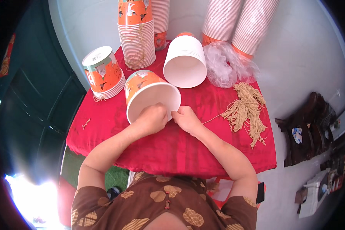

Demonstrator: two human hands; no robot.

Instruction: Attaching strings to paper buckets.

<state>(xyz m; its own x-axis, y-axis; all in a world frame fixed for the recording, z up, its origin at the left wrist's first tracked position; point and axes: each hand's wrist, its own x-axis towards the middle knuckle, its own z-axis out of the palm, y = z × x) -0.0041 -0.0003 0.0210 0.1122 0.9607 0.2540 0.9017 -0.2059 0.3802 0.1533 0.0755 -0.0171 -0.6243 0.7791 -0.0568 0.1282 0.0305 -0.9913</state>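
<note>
An orange printed paper bucket (143, 82) lies tilted on the table, its white mouth facing me. My left hand (154, 117) is inside the mouth, near the lower right rim, with its fingers curled closed; what they hold is hidden. At the right edge of the rim my right hand (186, 119) pinches with thumb and forefinger against the wall. A single strand of twine (212, 119) leads from beside my right wrist to a loose bundle of tan twine (247, 109) on the right.
A red cloth (172, 153) covers the table. Upside-down buckets (103, 74) stand at left, with a tall stack (137, 42) behind. A white-mouthed bucket (185, 65) lies farther back. Clear plastic wrapping (222, 65) and wrapped stacks (253, 27) are at back right; a twine scrap (86, 123) lies left.
</note>
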